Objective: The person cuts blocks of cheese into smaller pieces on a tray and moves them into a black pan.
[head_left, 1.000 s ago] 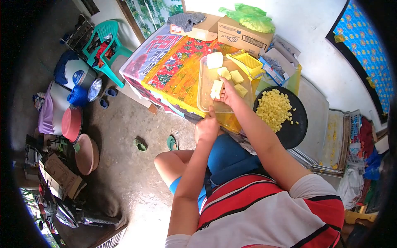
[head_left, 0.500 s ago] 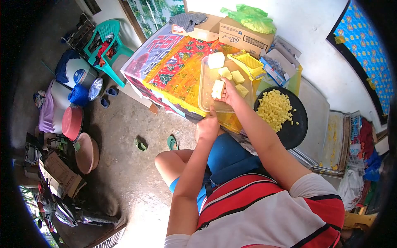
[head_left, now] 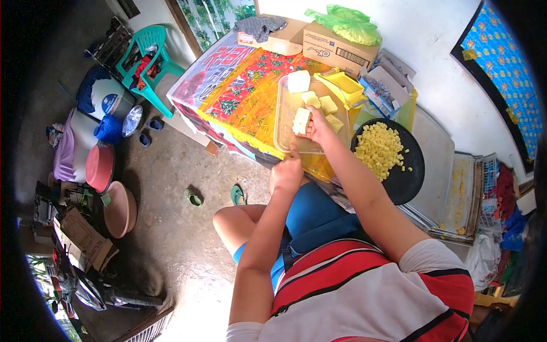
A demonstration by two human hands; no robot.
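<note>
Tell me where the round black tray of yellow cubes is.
In the head view, the round black tray is right of centre, between the clear plastic container and the grey metal tray.

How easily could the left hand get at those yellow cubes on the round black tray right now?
Probably not easily: the right forearm lies between the left hand and the yellow cubes, so it would likely need to go around or over that arm.

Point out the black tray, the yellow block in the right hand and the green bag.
Black tray (head_left: 408, 183), head view: bare surface.
Yellow block (head_left: 301, 120), head view: upper face.
Green bag (head_left: 345, 28), head view: middle.
</note>
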